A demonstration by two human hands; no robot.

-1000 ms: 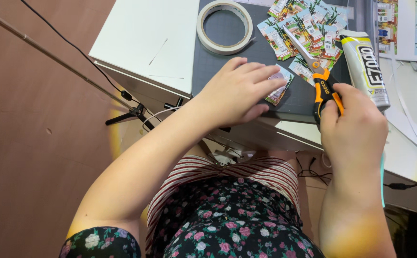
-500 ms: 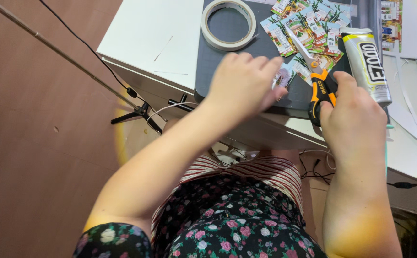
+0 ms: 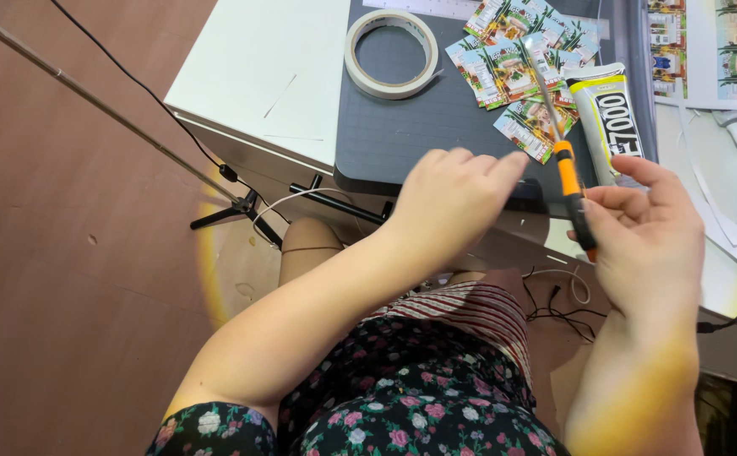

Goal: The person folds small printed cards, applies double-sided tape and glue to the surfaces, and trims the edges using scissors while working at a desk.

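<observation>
Off the grey mat (image 3: 436, 127) now, both hands, knife (image 3: 567, 173) raised.

Bare forearms; short dark floral sleeves, floral dress, striped red-white cloth at waist.

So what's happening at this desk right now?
A seated person is working at a desk. The right hand holds an orange-handled craft knife, blade pointing toward small printed cards on a dark cutting mat. The left hand hovers empty at the mat's near edge. A roll of tape and a glue tube lie on the mat.
</observation>
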